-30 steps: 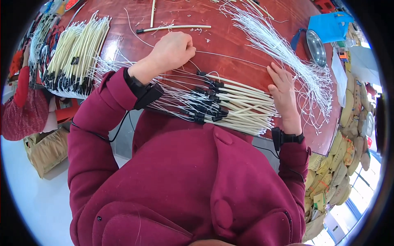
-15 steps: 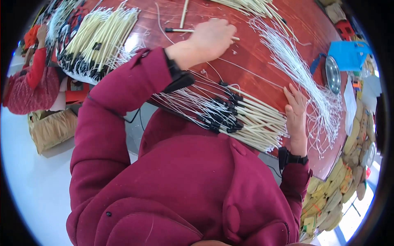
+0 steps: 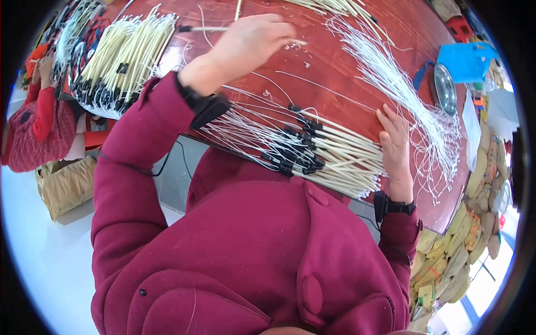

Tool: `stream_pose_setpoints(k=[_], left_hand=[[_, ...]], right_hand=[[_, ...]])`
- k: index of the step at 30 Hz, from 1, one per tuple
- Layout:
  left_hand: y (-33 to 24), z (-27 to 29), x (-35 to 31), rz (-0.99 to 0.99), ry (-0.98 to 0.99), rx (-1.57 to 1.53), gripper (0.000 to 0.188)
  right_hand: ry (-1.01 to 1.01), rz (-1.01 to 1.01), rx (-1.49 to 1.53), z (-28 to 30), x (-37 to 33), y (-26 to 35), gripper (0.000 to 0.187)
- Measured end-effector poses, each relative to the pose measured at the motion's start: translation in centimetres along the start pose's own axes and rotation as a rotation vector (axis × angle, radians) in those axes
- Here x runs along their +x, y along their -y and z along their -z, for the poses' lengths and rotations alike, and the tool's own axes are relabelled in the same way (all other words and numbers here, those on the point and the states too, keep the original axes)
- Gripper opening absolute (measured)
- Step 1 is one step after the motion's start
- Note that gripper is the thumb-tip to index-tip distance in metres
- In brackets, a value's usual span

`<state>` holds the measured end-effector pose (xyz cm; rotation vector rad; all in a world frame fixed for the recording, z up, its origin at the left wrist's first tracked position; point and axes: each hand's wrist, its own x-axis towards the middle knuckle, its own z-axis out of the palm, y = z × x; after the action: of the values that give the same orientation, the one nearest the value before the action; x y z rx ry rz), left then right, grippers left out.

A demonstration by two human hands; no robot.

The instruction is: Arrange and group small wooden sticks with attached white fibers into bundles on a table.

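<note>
My left hand [image 3: 254,42], a little blurred, is closed over a pale thin stick [image 3: 209,28] with a black end, low over the red table. The stick's other end pokes out past my fingers. My right hand [image 3: 396,142] rests at the table's right side, fingers stretched out. One white string [image 3: 329,89] runs across the table to its fingertips; whether they pin it I cannot tell. Between my arms lies a bundle of pale sticks [image 3: 349,159] with black ends [image 3: 301,148] and white strings [image 3: 240,125] trailing left, its right ends beside my right hand.
Loose white strings [image 3: 391,72] lie to the right, by a metal dish [image 3: 445,89] and a blue bag [image 3: 466,61]. More pale sticks [image 3: 134,50] are stacked at the left. Another person in red [image 3: 42,125] works at far left. Filled sacks [image 3: 446,262] are piled at right.
My left hand has moved left and slightly away from me, and the pale stick has shifted with it. My right hand stays by the bundle. The whole view has shifted slightly.
</note>
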<state>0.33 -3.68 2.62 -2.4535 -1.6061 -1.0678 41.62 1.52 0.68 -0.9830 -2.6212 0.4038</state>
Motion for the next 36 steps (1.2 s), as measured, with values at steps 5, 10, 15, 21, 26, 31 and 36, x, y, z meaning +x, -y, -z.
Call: stream_pose_setpoints(k=[5, 10, 15, 21, 26, 31, 36], left_hand=[[0.1, 1.9, -5.1, 0.185, 0.118, -0.079, 0.012], [-0.7, 1.7, -6.7, 0.289, 0.199, -0.05, 0.012], [-1.0, 0.9, -6.5, 0.291, 0.203, -0.013, 0.013], [-1.0, 0.7, -6.3, 0.317, 0.235, -0.002, 0.013], [-1.2, 0.6, -6.0, 0.329, 0.244, -0.007, 0.013], [-1.3, 0.7, -5.9, 0.338, 0.236, 0.002, 0.013], [-1.2, 1.0, -6.1, 0.345, 0.234, -0.011, 0.012]], right_hand=[[0.005, -0.023, 0.027, -0.3, 0.1, 0.0, 0.049], [0.025, -0.05, 0.031, -0.3, -0.2, 0.2, 0.052], [0.025, -0.07, 0.044, -0.5, -0.3, 0.5, 0.049], [0.027, -0.079, 0.041, -0.7, -0.2, 0.5, 0.05], [0.026, -0.084, 0.042, -0.7, -0.3, 0.6, 0.053], [0.036, -0.09, 0.045, -0.7, -0.1, 0.7, 0.053], [0.033, -0.1, 0.044, -0.8, -0.3, 0.6, 0.052]])
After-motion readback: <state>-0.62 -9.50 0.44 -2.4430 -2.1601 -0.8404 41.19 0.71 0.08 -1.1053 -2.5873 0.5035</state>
